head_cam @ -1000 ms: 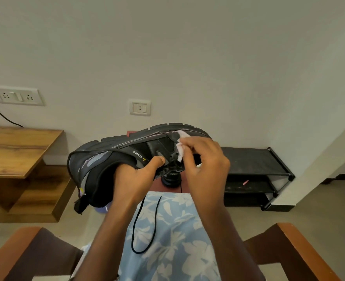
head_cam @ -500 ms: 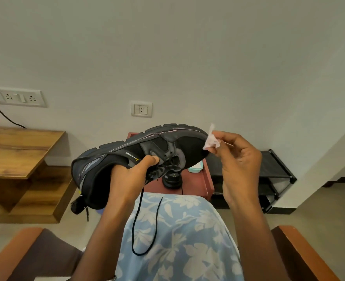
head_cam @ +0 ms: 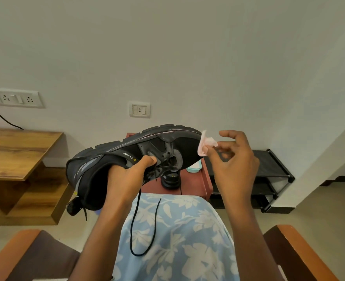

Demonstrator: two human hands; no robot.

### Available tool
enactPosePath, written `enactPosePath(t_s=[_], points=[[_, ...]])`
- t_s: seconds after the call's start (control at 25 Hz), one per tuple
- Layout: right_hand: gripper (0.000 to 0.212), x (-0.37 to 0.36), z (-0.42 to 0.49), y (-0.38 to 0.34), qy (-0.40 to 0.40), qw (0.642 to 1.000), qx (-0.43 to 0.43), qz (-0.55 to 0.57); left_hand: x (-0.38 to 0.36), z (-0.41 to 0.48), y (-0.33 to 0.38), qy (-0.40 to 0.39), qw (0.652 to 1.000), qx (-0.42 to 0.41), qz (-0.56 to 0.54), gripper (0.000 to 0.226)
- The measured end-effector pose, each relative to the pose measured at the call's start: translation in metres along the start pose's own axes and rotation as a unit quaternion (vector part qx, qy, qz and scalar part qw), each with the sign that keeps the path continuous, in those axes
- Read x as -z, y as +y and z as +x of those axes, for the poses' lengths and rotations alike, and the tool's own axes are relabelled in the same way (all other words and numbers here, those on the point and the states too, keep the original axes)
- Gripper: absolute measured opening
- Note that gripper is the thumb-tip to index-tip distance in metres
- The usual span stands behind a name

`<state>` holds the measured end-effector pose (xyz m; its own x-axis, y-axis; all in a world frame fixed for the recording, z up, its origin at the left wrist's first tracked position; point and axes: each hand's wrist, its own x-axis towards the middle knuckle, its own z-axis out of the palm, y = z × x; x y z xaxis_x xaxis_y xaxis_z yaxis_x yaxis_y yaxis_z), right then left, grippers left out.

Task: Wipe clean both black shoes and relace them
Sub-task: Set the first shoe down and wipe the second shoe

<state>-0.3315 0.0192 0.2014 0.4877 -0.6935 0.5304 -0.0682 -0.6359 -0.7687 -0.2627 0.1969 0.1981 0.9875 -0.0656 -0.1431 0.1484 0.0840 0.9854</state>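
I hold a black shoe [head_cam: 110, 157] raised in front of me, sole turned up and toe pointing right. My left hand [head_cam: 127, 177] grips it at the collar, thumb pressed on its side. My right hand [head_cam: 232, 159] pinches a small pale pink wipe [head_cam: 205, 146] just off the toe of the shoe. A loose black lace [head_cam: 145, 226] lies looped on my blue floral lap. The second black shoe [head_cam: 170, 179] stands on the red stool [head_cam: 200, 183] behind the raised shoe, mostly hidden.
A small teal and white container [head_cam: 194, 168] sits on the red stool. A black shoe rack [head_cam: 273, 171] stands at the right against the wall, a wooden desk [head_cam: 15, 153] at the left. Brown chair armrests [head_cam: 297, 252] flank my lap.
My right hand with the wipe has come off the middle of the shoe and moved right past the toe. The shoe has tilted slightly in my left hand.
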Motion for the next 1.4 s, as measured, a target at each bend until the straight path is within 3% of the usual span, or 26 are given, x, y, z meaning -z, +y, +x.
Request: enactPosePath(t_s=[0.24,0.6,0.84,1.08,1.4], points=[[0.028,-0.02,-0.013,0.001,0.008,0.995,0.059,-0.077,-0.004,-0.005,0.001,0.004,1.0,-0.005,0.014,0.012],[0.021,-0.038,-0.032,-0.015,-0.039,0.981,0.188,-0.038,-0.005,-0.004,0.0,0.005,1.0,-0.005,0.016,0.009],[0.02,-0.025,-0.008,0.003,0.01,0.991,0.128,-0.033,-0.001,-0.003,0.002,0.0,1.0,-0.004,0.009,0.01],[0.022,-0.044,-0.032,-0.011,-0.044,0.978,0.2,-0.03,-0.004,-0.002,-0.003,-0.012,1.0,-0.006,0.013,0.006],[0.019,-0.032,-0.018,0.012,0.015,0.987,0.159,-0.023,0.002,0.008,-0.01,-0.029,0.998,0.031,-0.039,0.008]])
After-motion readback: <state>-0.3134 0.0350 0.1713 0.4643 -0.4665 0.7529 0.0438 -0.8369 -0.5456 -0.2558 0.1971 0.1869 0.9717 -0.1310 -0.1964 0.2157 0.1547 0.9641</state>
